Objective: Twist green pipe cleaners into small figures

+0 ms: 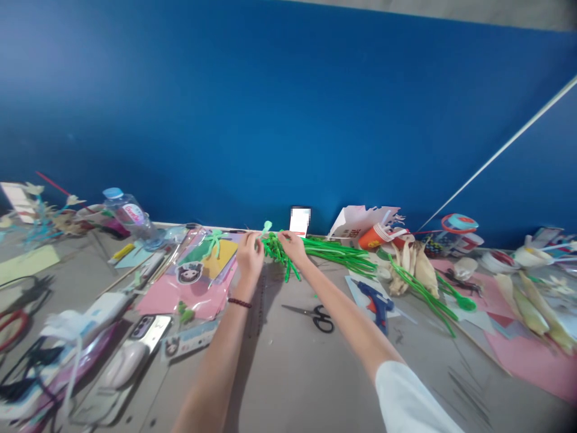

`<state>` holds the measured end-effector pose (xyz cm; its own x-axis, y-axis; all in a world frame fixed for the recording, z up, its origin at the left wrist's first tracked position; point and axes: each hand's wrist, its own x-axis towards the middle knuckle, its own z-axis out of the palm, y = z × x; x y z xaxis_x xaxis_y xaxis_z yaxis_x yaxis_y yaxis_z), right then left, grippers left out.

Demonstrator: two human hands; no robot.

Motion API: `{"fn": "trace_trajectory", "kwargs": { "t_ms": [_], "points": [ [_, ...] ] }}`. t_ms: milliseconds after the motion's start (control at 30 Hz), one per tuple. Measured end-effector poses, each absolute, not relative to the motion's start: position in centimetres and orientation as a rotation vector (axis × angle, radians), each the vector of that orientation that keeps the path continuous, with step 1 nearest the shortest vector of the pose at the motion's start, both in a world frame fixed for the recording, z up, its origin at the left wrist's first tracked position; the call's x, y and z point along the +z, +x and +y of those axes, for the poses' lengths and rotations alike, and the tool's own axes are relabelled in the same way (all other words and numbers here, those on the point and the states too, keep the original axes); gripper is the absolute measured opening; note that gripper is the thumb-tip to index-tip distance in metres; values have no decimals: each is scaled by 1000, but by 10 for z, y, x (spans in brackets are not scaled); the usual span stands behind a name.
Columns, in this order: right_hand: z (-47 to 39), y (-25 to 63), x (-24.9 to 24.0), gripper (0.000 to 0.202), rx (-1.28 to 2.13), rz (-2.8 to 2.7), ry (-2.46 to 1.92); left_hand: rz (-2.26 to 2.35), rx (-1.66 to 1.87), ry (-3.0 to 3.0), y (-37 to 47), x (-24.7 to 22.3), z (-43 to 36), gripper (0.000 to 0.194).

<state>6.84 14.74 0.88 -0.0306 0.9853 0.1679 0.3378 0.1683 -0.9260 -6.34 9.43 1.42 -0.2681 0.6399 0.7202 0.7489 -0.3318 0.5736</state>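
Both my arms reach out over a grey table (288, 367) toward a blue wall. My left hand (249, 255) and my right hand (293, 246) both grip a bundle of green pipe cleaners (282, 255) between them, near the table's far edge. More green pipe cleaners (342, 252) lie spread to the right of my right hand. A dark bead bracelet (239, 302) sits on my left wrist.
Black-handled scissors (318, 317) and a blue glue gun (377, 305) lie near my right arm. Pink paper with a sticker pack (198, 273) lies to the left, beside a water bottle (130, 218). Dried corn husks (412, 261) and paper cups (376, 236) crowd the right.
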Motion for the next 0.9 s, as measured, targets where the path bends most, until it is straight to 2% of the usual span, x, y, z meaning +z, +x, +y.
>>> {"fn": "trace_trajectory", "kwargs": {
  "t_ms": [100,200,300,433,733,900],
  "points": [
    [137,75,13,34,1256,-1369,-1134,-1574,-1705,-2162,-47,30,89,19],
    [121,95,17,29,1532,-1076,-949,-1434,-1796,-2500,-29,40,82,22],
    [103,123,25,28,1603,-966,-896,-1450,-1936,-2710,-15,43,76,29],
    [85,149,34,33,1647,-858,-922,-1473,-2123,-2710,-5,38,75,34],
    [81,155,23,34,1599,-905,-899,-1392,-2147,-2932,7,43,59,58],
    [82,163,24,32,1545,-878,-906,-1864,-2392,-2212,2,41,66,55]
  ]
}}
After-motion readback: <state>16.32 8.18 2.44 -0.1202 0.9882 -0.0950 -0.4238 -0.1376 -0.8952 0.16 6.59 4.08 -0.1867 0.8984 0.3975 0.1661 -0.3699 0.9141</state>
